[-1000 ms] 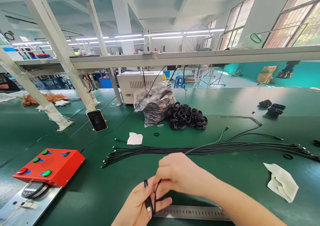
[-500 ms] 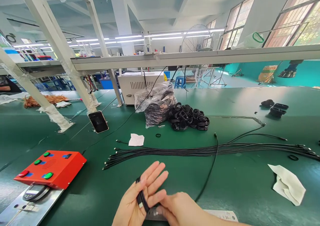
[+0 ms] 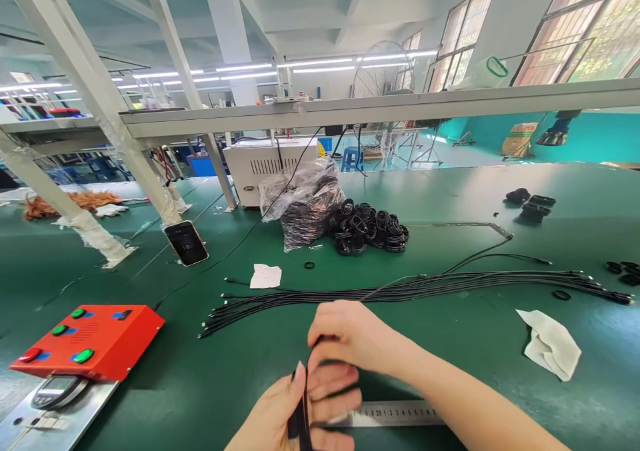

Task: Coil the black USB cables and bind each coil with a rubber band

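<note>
My left hand (image 3: 310, 408) sits low in the middle with several loops of thin black cable (image 3: 300, 419) wound round its fingers, thumb against the coil. My right hand (image 3: 347, 338) hovers just above it, fingers pinched on the same cable where it leads up over the left fingertips. The loose end runs off to the right toward a long bundle of straight black cables (image 3: 410, 290) laid across the green table (image 3: 200, 384). A steel ruler (image 3: 395, 412) lies flat under my right wrist.
At the left stands a red box with green and red buttons (image 3: 87, 339), beside a metal plate (image 3: 45, 411). Behind are a pile of coiled cables (image 3: 367, 226), a plastic bag of cables (image 3: 305, 201), a white machine (image 3: 265, 164), a phone (image 3: 186, 242) and white cloths (image 3: 550, 341).
My right hand rose from below the left palm to above its fingertips, drawing the cable up over them. The left fingers, spread before, have curled over the coil. The loose cable end has moved back by the bundle.
</note>
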